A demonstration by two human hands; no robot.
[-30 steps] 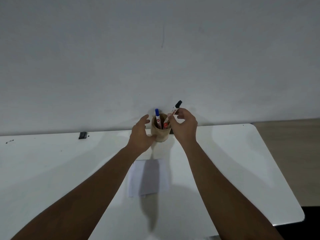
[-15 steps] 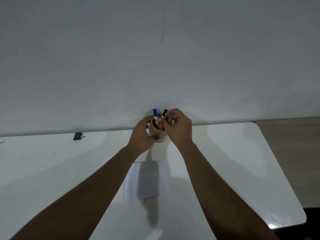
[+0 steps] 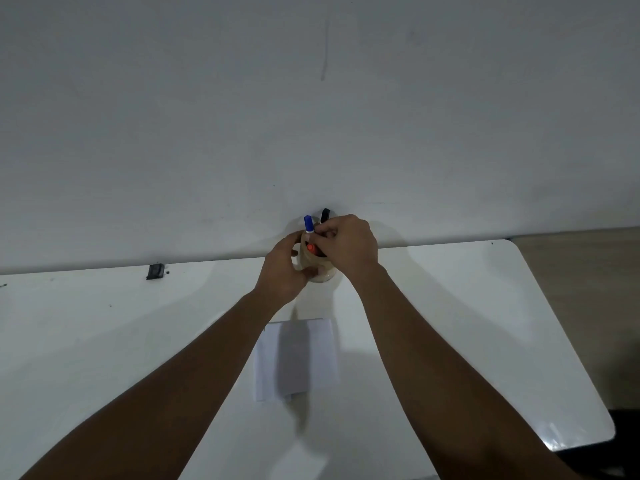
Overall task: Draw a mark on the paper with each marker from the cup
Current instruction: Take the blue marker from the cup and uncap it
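Apparently early yet: left hand (image 3: pixel 282 268) wrapped round cup (image 3: pixel 320 273), right hand (image 3: pixel 346 242) with fingers (image 3: pixel 323 233) pinched narrow at the markers, on which one, unclear. Blue (image 3: pixel 308 224), black (image 3: pixel 324 215), red (image 3: pixel 310 248) just beside fingertips. Paper (image 3: pixel 294 362) below wrists, seemingly unmarked.

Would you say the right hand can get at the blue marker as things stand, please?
Probably yes. The right hand is already at the cup, its fingers beside the blue marker, whose cap stands clear above the rim. The left hand holds the cup's side and leaves the top open.
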